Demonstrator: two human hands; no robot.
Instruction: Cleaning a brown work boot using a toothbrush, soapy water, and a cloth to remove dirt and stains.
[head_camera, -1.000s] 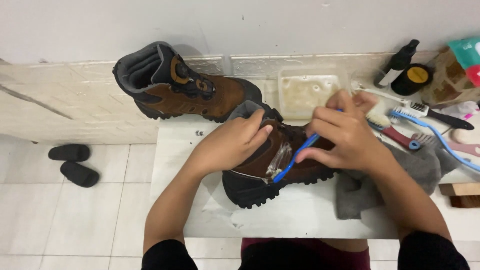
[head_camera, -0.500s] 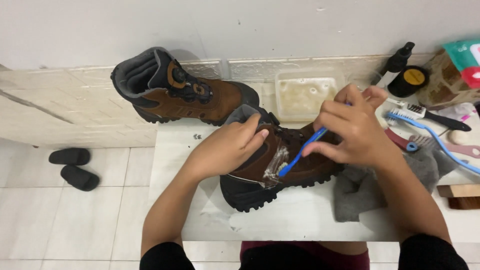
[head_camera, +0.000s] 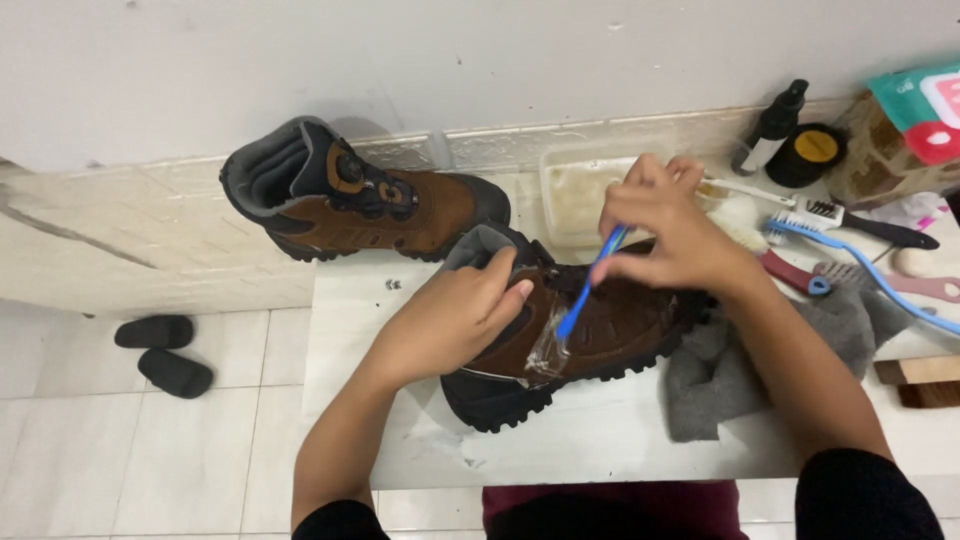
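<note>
Foam glistens on the matte brown side of a chunky, deep-lugged boot (head_camera: 590, 335) lying on the smooth white table (head_camera: 600, 440), where the left hand (head_camera: 450, 320) clasps its padded grey collar. The right hand (head_camera: 672, 228) pinches a slim blue plastic brush (head_camera: 588, 288), bristles pressed into the wet patch. Beside it lie a crumpled grey cloth (head_camera: 715, 380) and a second, upright boot (head_camera: 350, 195)

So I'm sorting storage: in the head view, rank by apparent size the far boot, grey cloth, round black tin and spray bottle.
Far boot
Grey cloth
Spray bottle and round black tin: look alike, not ranked.
</note>
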